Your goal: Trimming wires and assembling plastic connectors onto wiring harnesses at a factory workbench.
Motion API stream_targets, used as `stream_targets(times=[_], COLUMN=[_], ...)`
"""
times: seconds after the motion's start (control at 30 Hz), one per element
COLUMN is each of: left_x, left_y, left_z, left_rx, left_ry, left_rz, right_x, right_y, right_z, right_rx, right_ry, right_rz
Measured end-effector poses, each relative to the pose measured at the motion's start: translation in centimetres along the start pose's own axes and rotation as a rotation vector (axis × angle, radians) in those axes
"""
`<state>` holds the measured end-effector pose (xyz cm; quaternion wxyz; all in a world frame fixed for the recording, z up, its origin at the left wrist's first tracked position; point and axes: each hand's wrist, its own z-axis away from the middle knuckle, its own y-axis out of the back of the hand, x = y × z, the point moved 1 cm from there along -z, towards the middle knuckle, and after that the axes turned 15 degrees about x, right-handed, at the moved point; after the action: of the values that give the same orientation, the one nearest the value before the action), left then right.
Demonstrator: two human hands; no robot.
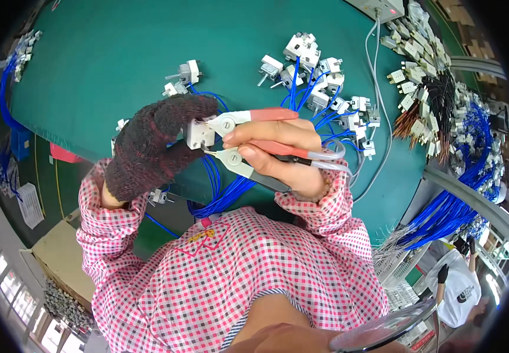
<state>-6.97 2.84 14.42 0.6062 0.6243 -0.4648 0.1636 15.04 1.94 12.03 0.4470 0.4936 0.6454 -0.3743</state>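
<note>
My left hand (148,147), in a dark knitted glove, pinches a small white plastic block (200,135) over the near part of the table. My bare right hand (292,147) is closed round a pair of clip-like test probes with clear leads. The upper probe (225,123) has a white head and a red handle; the lower probe (233,159) has a white head and a dark grip. Their thin tips reach to the block's right side; exact contact is too small to tell. Blue wires (225,197) hang in a bundle below the block.
Several white blocks with metal shafts and blue wires (319,76) lie on the green table (119,53). At right are piled white connectors (422,73), a grey cable (378,94) and a metal rail (466,194). Another person (457,285) is at lower right.
</note>
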Motion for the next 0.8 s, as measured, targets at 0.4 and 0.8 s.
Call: stream_targets(times=[0.4,0.8], left_x=[-0.3,-0.1], left_y=[-0.1,-0.3], left_z=[0.6,0.7], left_rx=[0.082,0.101], left_ry=[-0.129,-0.061], left_rz=[-0.081,-0.313], right_x=[-0.4,1.1], right_y=[-1.3,-2.9], right_z=[0.5,0.1], right_rx=[0.042,0.129], right_ry=[0.165,0.104], right_rz=[0.196,0.046])
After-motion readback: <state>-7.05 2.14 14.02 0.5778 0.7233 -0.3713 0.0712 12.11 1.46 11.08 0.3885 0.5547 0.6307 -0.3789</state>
